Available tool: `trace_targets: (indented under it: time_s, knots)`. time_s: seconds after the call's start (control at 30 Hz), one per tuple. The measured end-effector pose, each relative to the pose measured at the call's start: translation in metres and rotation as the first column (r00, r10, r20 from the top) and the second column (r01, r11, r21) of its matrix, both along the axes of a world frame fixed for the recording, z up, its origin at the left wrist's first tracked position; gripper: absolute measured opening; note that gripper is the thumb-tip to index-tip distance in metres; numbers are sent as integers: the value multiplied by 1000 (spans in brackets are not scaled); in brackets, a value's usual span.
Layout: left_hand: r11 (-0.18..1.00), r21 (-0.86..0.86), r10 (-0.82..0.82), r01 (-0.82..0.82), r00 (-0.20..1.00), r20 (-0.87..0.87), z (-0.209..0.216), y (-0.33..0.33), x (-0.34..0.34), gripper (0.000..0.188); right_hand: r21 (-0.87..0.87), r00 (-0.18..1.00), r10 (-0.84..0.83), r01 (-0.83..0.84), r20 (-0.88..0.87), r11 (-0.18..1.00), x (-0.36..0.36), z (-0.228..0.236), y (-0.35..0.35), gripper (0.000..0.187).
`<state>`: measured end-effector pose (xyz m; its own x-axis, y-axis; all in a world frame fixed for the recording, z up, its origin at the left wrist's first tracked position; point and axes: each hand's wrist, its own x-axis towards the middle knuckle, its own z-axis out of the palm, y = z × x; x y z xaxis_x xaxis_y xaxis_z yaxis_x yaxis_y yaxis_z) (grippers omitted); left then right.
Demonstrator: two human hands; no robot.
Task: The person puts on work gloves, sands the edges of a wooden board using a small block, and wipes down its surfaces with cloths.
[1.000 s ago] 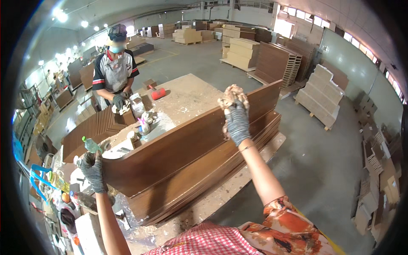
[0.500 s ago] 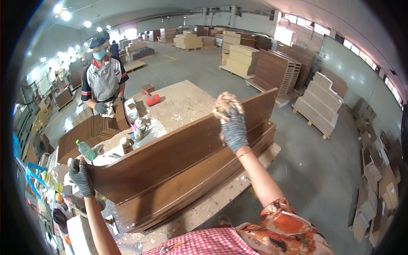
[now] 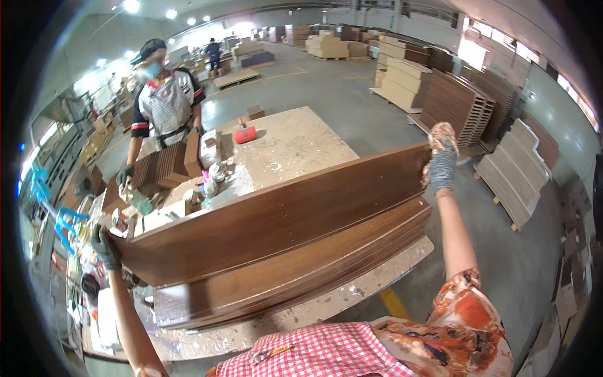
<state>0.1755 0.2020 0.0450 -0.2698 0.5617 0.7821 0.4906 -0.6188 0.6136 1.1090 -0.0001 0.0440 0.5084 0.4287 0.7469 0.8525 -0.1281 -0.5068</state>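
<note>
A long brown wooden board (image 3: 276, 213) is tilted up on its long edge, in front of me, over a stack of similar brown boards (image 3: 301, 264). My left hand (image 3: 105, 247), in a dark grey glove, is closed round the board's left end. My right hand (image 3: 443, 168), in a grey glove, holds a crumpled, stained rag (image 3: 443, 134) against the board's right end. Its fingertips are partly hidden by the rag. A few tiny holes or spots dot the board's face.
The stack rests on a paint-spotted worktable (image 3: 370, 284). Beyond the board lie a red mallet (image 3: 245, 134), a greenish clear bottle (image 3: 139, 202) and a row of brown panels (image 3: 160, 168). Across the table stands a masked co-worker (image 3: 164, 103). Pallets of stacked boards (image 3: 455, 103) stand behind at right.
My right hand has slid the rag rightward along the board to its right end. My left hand stays on the left end. The co-worker's hand has moved down near the bottle.
</note>
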Motion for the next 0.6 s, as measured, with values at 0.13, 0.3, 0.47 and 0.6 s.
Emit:
trace_targets:
  time_s: [0.13,0.3,0.47,0.6]
  knots:
    - [998,57,21,-23,999,47,2,-4,-9,25,215,833,298,-221,-465,951,48,-7,-1,39]
    - [991,-32,126,-132,983,-131,3,-4,-12,29,81,978,-40,58,-203,995,79,-63,-20,33]
    - [966,55,260,-254,945,-200,3,12,15,29,535,746,526,-272,-409,800,3,-27,-29,27]
    - [975,-112,169,-190,971,-171,1,29,18,26,620,676,611,-284,-411,731,-152,-9,10,27]
